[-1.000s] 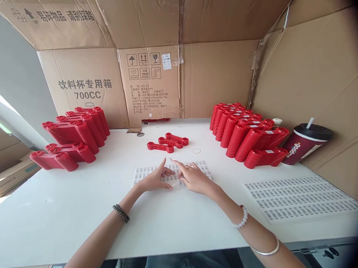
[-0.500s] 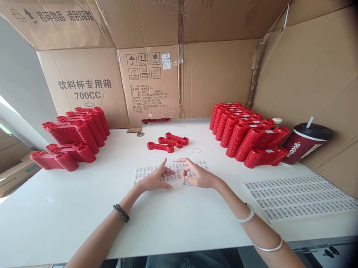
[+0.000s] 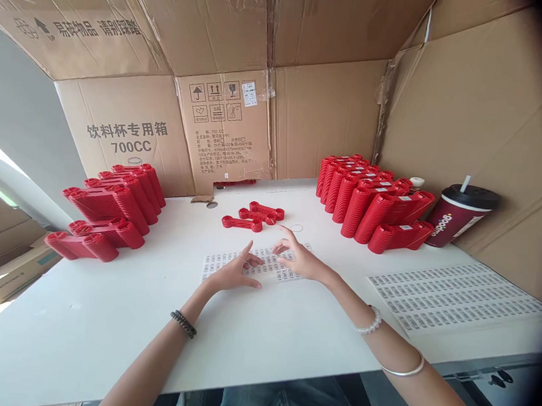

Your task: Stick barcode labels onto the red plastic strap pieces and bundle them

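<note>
My left hand [image 3: 236, 273] lies open on a small sheet of printed labels [image 3: 218, 263] in the middle of the white table [image 3: 261, 344], fingers spread and pressing it down. My right hand [image 3: 297, 258] hovers over the sheet's right end, thumb and fingers drawn together at the tips and one finger lifted. What they pinch is too small to make out. Just beyond the sheet lie three loose red plastic link pieces [image 3: 252, 216].
Rows of stacked red pieces stand at the left [image 3: 113, 204] and at the right [image 3: 373, 201]. A dark red lidded cup with a straw [image 3: 458, 217] stands far right. A larger label sheet [image 3: 454, 296] lies near the right front edge. Cardboard walls [image 3: 230, 126] enclose the back and right.
My right hand has moved from the sheet's near edge toward its far right end, fingers closing into a pinch. My left hand has stayed pressed on the sheet.
</note>
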`<state>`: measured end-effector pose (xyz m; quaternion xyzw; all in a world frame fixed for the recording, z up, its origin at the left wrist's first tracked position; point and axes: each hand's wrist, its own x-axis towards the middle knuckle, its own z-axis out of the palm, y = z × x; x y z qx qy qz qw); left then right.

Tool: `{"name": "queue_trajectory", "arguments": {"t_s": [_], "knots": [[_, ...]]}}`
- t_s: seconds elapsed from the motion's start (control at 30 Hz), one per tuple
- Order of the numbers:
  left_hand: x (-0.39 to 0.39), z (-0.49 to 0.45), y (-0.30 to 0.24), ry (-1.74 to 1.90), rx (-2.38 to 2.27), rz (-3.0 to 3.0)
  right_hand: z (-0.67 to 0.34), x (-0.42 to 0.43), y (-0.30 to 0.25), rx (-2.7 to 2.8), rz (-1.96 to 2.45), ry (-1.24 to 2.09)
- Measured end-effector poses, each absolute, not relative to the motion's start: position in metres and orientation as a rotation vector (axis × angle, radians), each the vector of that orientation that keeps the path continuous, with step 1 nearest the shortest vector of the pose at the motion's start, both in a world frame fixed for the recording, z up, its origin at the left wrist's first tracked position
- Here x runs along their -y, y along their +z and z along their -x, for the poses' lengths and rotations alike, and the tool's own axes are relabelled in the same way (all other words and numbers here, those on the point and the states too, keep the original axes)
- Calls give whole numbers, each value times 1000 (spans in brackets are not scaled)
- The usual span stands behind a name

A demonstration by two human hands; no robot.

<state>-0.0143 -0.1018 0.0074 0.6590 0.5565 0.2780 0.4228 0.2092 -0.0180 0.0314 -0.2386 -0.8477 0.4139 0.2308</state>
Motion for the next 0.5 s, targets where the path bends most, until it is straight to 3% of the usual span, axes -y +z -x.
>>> {"name": "queue_trajectory", "arguments": {"t_s": [0.5], "knots": [[104,12,10,691,-1409,-1641,-214,38,45,2699,703,847]]}}
